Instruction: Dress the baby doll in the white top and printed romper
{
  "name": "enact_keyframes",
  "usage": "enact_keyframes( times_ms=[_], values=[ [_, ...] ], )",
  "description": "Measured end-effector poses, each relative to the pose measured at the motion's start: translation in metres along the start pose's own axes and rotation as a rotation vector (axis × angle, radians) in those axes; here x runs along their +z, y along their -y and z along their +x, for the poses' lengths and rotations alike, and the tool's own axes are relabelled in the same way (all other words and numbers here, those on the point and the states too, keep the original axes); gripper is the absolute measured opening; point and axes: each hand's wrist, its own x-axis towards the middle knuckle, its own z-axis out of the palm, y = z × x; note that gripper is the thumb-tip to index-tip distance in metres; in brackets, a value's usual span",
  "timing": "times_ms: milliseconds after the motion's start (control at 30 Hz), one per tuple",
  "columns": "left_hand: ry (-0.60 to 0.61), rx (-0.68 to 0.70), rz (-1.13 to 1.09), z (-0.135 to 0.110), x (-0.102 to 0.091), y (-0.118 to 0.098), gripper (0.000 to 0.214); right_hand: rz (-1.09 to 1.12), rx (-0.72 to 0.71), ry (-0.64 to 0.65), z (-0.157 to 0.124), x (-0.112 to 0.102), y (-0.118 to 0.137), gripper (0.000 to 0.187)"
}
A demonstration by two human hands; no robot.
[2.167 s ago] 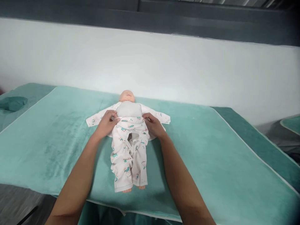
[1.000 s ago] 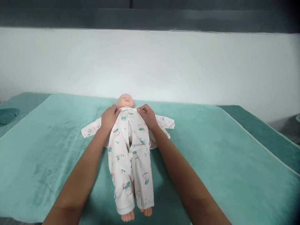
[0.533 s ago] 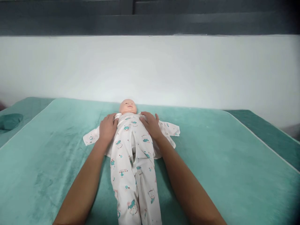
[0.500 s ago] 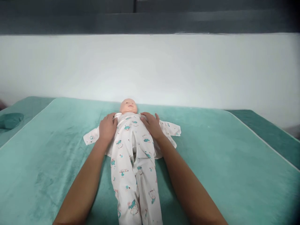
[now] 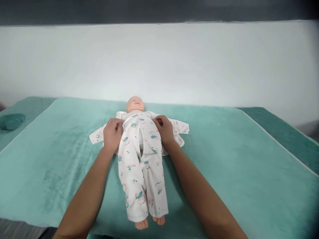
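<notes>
A baby doll [image 5: 135, 105] lies on its back with its head at the far end. White printed baby pants [image 5: 141, 166] cover its legs and reach up over its chest, with a slit at the crotch. Under them spreads a white printed top [image 5: 180, 126], its sleeves out to both sides. At the left edge of the pants, my left hand [image 5: 113, 133] has its fingers curled closed on the cloth. My right hand [image 5: 164, 129] pinches the pants at the opposite side. The fingertips of both hands are partly hidden.
A green plush cover [image 5: 224, 166] lies beneath the doll. Behind it rises a white wall [image 5: 159, 63] with a dark band above. A darker green round object [image 5: 12, 121] sits at the far left. Grey floor [image 5: 20, 229] shows at the lower left.
My fingers have gone from stretched out along the doll's sides to curled in at the pants' edges. The view has tilted down, and the doll's bare feet now show.
</notes>
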Motion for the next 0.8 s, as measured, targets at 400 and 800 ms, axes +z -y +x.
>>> enact_keyframes(
  times_ms=[400, 800],
  values=[
    [0.568, -0.250, -0.088, 0.002, -0.023, 0.011, 0.011, 0.171, 0.196, 0.459, -0.015, -0.037, 0.006, 0.014],
    [0.560, -0.419, -0.663, -0.015, -0.005, 0.009, 0.046, 0.519, 0.458, 0.456, -0.027, -0.023, 0.025, 0.029]
  ],
)
